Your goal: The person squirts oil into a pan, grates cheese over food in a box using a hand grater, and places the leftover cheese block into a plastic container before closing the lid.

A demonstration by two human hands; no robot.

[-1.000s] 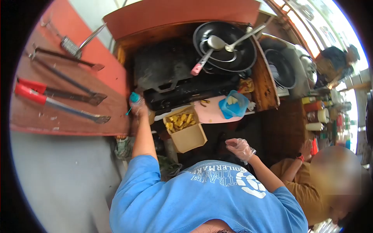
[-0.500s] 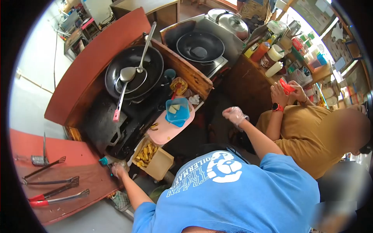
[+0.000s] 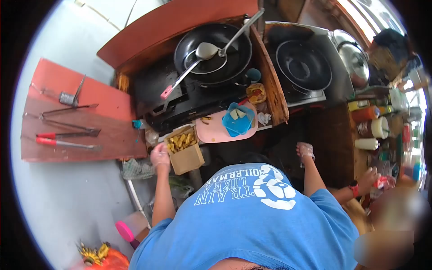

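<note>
My left hand (image 3: pixel 160 156), in a clear plastic glove, is just left of an open cardboard box (image 3: pixel 188 160) of fried potato wedges (image 3: pixel 182 141). Its fingers look loosely spread at the box's side; whether they touch it I cannot make out. My right hand (image 3: pixel 305 150), gloved too, hangs over the dark gap right of the pink cutting board (image 3: pixel 211 130), its fingers curled in with nothing visible in them. On the board stands a blue plastic container (image 3: pixel 238 123) with pale pieces inside. A teal-capped bottle (image 3: pixel 138 123) stands behind my left hand.
A wok (image 3: pixel 184 49) with a ladle (image 3: pixel 207 51) and strainer sits behind the board. Another pan (image 3: pixel 303 65) is on the right stove. Tongs (image 3: pixel 67 143) and a grater (image 3: pixel 68 98) lie on the red table at left. A co-worker's hand (image 3: pixel 370 179) is by the sauce bottles.
My view has swung to the right. My left hand has moved from near the teal-capped bottle to the box's left side. My right hand has lowered and drawn back, still curled.
</note>
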